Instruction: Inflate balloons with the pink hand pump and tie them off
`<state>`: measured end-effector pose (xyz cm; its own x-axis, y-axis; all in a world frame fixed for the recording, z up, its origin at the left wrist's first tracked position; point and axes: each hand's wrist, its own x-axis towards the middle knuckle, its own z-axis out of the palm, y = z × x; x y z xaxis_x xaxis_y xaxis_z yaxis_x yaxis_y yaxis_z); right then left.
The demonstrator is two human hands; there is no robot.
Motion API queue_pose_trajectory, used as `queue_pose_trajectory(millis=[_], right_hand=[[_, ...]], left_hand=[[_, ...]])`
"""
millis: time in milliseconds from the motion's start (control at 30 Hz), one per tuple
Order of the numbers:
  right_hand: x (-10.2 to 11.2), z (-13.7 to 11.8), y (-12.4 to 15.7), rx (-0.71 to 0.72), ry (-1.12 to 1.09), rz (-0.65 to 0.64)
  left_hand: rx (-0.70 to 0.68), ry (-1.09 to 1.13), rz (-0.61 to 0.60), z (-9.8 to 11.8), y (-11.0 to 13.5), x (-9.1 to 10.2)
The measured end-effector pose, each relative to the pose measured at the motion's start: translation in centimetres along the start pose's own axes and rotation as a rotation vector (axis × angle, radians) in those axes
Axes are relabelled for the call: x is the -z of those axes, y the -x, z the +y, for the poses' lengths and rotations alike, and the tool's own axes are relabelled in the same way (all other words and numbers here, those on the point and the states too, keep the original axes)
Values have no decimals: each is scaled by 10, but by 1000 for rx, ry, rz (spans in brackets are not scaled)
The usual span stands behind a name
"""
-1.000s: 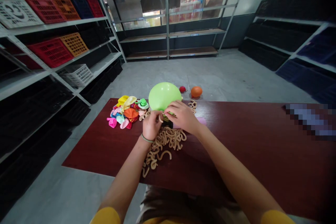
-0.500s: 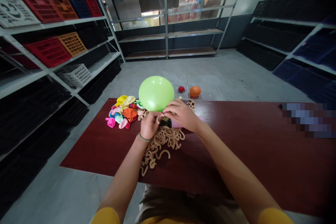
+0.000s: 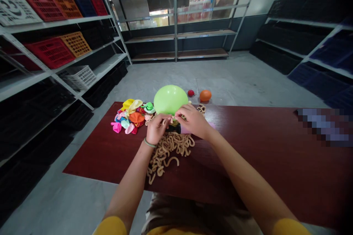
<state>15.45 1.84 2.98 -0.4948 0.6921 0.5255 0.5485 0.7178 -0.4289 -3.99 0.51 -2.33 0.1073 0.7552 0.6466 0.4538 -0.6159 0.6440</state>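
An inflated green balloon (image 3: pixel 171 99) stands at the far table edge, its neck end toward me. My left hand (image 3: pixel 156 127) is closed, thumb and fingers pinched at the balloon's neck. From the other side my right hand (image 3: pixel 192 120) pinches at the same spot; the neck itself is mostly hidden by my fingers. Under my hands lies a cylinder with a black end (image 3: pixel 174 129) and a pink body, partly covered. A heap of tan, curled cord-like pieces (image 3: pixel 173 145) spreads on the table just below my hands.
Several limp balloons (image 3: pixel 136 118) in many colours lie left of my hands on the dark red table (image 3: pixel 248 147). Beyond the table, an orange balloon (image 3: pixel 205 96) and a small red one (image 3: pixel 191 93) are on the floor. Shelves with crates (image 3: pixel 53 52) stand to the left.
The green balloon has sunk a little and shifted right, and appears slightly smaller. My fingers stay at its neck, with the fingertips slightly farther apart.
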Motion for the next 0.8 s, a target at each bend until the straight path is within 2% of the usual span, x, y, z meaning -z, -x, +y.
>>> queue_pose_trajectory(millis=[133,400,600,800], right_hand=[[-5,-5,1,47,169,24],[-12,-12,2,113,455,11],[-10,-8,2,113,495,-31],[-12,-7,3,137,594,-59]], left_hand=[[110,-13,55,1,0,-2],[165,-119,170,5,-3,-1],[216,21,67,3,-4,-4],[210,15,30,6,-4,-4]])
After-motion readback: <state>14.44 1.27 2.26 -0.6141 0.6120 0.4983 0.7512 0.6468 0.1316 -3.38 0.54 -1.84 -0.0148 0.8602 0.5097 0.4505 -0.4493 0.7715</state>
